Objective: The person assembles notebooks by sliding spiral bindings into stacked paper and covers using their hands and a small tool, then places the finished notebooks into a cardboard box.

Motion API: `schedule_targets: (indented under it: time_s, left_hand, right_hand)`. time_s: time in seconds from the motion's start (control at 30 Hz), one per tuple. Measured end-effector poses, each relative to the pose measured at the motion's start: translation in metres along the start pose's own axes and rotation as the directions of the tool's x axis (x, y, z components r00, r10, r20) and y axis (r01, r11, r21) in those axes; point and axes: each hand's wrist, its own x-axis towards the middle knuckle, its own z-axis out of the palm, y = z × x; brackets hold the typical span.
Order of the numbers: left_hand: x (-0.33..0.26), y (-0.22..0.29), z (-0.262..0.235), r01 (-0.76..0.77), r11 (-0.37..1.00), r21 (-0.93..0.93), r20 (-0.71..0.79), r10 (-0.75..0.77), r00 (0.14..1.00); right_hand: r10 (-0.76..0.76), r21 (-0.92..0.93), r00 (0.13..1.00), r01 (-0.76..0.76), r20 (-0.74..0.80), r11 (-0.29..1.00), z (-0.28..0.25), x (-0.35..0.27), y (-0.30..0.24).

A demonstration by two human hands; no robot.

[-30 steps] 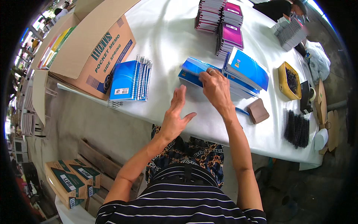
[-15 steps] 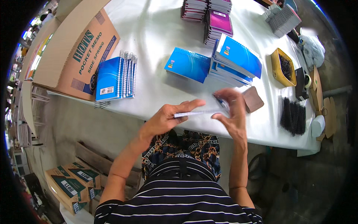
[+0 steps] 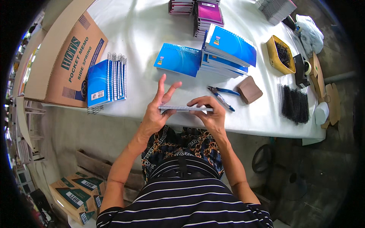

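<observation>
A small notebook [image 3: 179, 108] is held edge-on over the table's near edge, its thin side and pale page edges toward me. My left hand [image 3: 153, 114] pinches its left end low between thumb and fingers, with two fingers raised free. At the right end, my right hand [image 3: 211, 114] has closed its thumb and fingers on it. Just beyond that hand lie blue-handled pliers [image 3: 222, 97], beside a brown block-shaped piece [image 3: 249, 90]. Farther off rest a flat blue notebook [image 3: 178, 60] and a tall stack of blue notebooks [image 3: 232, 45].
Spiral-bound blue notebooks [image 3: 102, 81] stand by an open carton [image 3: 66, 57] on the left. Right of centre are a yellow tub of black coils [image 3: 281, 55], a bundle of black spirals [image 3: 294, 104] and a tape dispenser [image 3: 301, 72]. Purple notebooks [image 3: 209, 13] are stacked at the back.
The pliers, in my right hand before, now lie on the table. My right hand has moved left and down onto the notebook's right end. The whole view has shifted slightly.
</observation>
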Motion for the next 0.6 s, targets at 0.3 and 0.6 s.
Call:
schedule_targets:
  time_s: [0.3,0.6]
  left_hand:
    - [0.024,0.03,0.045,-0.372,0.218,0.903,0.331,0.2,0.922]
    - [0.029,0.027,0.045,-0.406,0.317,0.857,0.366,0.18,0.913]
  right_hand:
    - [0.153,-0.044,0.986,-0.15,0.071,0.988,-0.01,-0.005,0.022]
    - [-0.126,-0.803,0.793,-0.592,-0.596,0.069,-0.277,0.032,0.028]
